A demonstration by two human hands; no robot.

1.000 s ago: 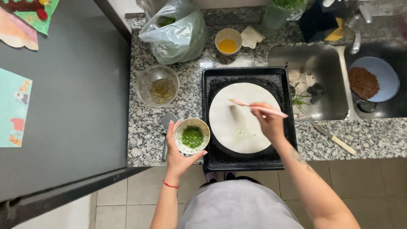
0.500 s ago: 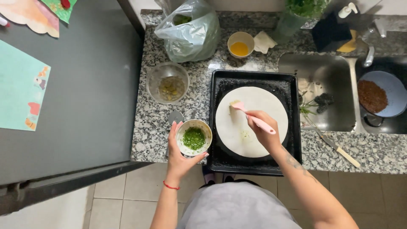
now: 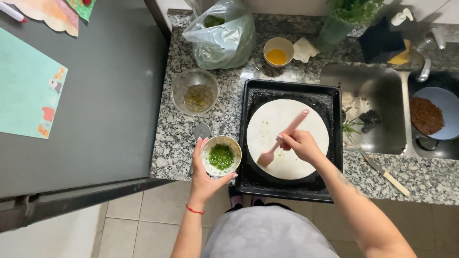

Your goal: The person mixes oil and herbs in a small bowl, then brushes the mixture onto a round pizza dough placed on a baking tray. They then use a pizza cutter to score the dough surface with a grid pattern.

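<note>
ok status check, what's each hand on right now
Left hand cupping small bowl of green herb mix. Right hand gripping pink brush, head on flatbread in black tray. Nothing between.

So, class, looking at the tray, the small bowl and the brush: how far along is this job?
Done: the pale round flatbread lies flat in the black baking tray, and the small bowl holds chopped green herb mix. In hand: the left hand cups that bowl while the right hand holds the pink silicone brush with its head on the flatbread. Left: the flatbread looks mostly bare, with hardly any green on it.
</note>
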